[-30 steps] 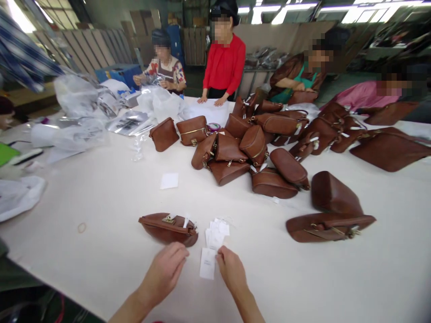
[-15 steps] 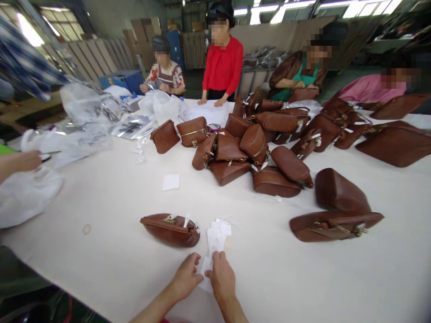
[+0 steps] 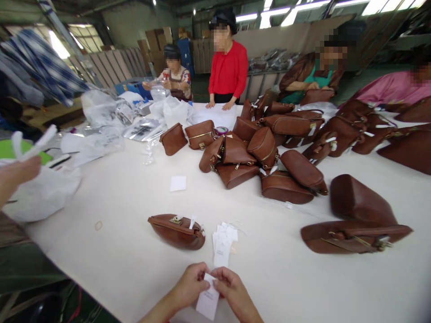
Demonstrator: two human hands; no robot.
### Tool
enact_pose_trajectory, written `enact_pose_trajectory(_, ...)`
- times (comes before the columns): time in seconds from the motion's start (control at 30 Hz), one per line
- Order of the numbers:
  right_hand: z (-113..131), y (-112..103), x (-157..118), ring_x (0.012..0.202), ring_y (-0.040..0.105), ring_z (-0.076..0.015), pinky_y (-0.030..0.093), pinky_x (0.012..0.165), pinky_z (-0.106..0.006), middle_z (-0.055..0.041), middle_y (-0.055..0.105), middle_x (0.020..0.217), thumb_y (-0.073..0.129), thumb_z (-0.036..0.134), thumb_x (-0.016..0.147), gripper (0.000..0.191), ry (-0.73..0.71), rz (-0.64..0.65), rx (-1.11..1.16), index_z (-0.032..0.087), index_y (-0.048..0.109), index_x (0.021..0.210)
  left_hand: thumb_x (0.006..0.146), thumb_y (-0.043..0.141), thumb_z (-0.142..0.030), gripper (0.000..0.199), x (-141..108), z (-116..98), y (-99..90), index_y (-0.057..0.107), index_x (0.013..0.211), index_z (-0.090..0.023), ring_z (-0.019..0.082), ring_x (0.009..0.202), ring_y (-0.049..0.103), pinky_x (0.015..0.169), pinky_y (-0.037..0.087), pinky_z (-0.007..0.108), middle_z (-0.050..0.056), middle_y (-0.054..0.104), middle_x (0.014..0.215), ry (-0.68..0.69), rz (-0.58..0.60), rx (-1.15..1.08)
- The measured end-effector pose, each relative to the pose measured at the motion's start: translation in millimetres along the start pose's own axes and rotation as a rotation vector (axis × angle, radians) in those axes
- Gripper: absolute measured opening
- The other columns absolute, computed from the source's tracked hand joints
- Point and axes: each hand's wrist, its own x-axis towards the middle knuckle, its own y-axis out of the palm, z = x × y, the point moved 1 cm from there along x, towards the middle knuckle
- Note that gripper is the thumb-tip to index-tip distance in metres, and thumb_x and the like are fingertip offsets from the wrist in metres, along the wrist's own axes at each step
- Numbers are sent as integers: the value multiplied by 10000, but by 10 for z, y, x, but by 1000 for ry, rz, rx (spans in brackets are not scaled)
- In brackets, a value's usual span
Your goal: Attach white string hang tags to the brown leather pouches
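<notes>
White oblong card (image 3: 208,303), pinched by left hand (image 3: 189,284) and right hand (image 3: 233,289), smooth brown bag (image 3: 177,233) beyond

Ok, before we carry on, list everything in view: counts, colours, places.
table: 1, off-white, across the middle
held card: 1, white, bottom centre
loose cards: several, white, beyond the held card
nearest bag: 1, brown, left of the loose cards
side bags: 2, brown, right side
bag pile: many, overlapping, brown, centre to far right
square paper: 1, white, mid-table
small loop: 1, tan, table's left
round item: 1, purple-rimmed, by the bag pile
plastic wrapping: several, clear and white, left
green item: 1, green, left edge
checked cloth: 1, blue and white, upper left
boxes: several, brown, background
co-workers: 4, mixed clothing, across the table
co-worker's hand: 1, bare, left edge
left hand: 1, bare, on held card
right hand: 1, bare, on held card
</notes>
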Motion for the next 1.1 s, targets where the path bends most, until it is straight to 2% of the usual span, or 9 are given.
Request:
enact_pose_trajectory(0.2, 313, 90, -21, 574, 452, -108, 325, 569, -240, 43, 530, 576, 745, 531, 663, 396, 29, -61, 19, 161, 606, 668, 562, 484, -135, 156, -97, -89, -62, 555, 698, -164, 116, 603, 372, 575, 260, 257, -68, 394, 598, 3, 31, -27)
enact_pose_trajectory(0.3, 383, 119, 24, 589, 506, -105, 368, 599, -234, 36, 584, 618, 779, 551, 614, 435, 60, -104, 143, 174, 578, 691, 580, 488, -138, 226, -137, -171, -83, 616, 766, -150, 124, 622, 411, 583, 277, 256, -53, 463, 614, 15, 58, -51)
enact_pose_trajectory(0.43, 294, 88, 36, 644, 631, -155, 469, 641, -293, -30, 679, 764, 669, 721, 625, 560, 303, -174, 234, 194, 530, 754, 575, 513, -163, 266, -193, -293, -112, 624, 816, -141, 137, 632, 490, 587, 327, 255, -24, 576, 657, -36, 77, -184)
enact_pose_trajectory(0.57, 152, 96, -13, 601, 664, -197, 509, 652, -367, -69, 691, 693, 516, 798, 706, 641, 453, -78, 214, 169, 552, 819, 556, 553, -186, 264, -242, -434, -159, 608, 812, -151, 131, 599, 521, 582, 365, 255, -25, 610, 663, -121, 61, -306)
enact_pose_trajectory(0.67, 151, 159, -2, 748, 708, -238, 523, 718, -390, -119, 740, 849, 592, 740, 716, 639, 367, -11, 471, 151, 577, 964, 560, 593, -209, 265, -269, -528, -190, 611, 818, -151, 123, 584, 524, 570, 371, 249, -23, 630, 672, -142, 67, -372)
enact_pose_trajectory(0.8, 237, 150, 122, 948, 688, -205, 525, 877, -360, -77, 737, 979, 815, 433, 663, 464, 191, -120, 874, 173, 624, 997, 550, 617, -209, 250, -304, -577, -215, 617, 791, -143, 123, 594, 545, 573, 376, 247, -11, 651, 685, -149, 88, -396)
enact_pose_trajectory(0.93, 326, 14, 227, 613, 623, -81, 555, 707, -239, 8, 676, 791, 828, 231, 671, 346, 107, -237, 894, 167, 675, 975, 536, 636, -223, 251, -351, -575, -246, 614, 774, -147, 113, 558, 530, 555, 359, 241, -24, 639, 638, -198, 61, -401)
enact_pose_trajectory(1.0, 381, -37, 233, 498, 524, -41, 534, 598, -204, 26, 635, 761, 830, 247, 681, 337, 49, -242, 862, 162, 678, 969, 530, 626, -220, 261, -370, -572, -258, 613, 781, -147, 113, 557, 529, 556, 362, 241, -22, 647, 642, -214, 44, -416)
enact_pose_trajectory(1.1, 457, -47, 200, 481, 470, -31, 503, 547, -199, 26, 618, 752, 848, 312, 662, 341, 1, -256, 787, 168, 678, 921, 517, 591, -201, 271, -376, -542, -257, 613, 782, -145, 114, 552, 527, 551, 361, 240, -22, 650, 644, -224, 27, -415)
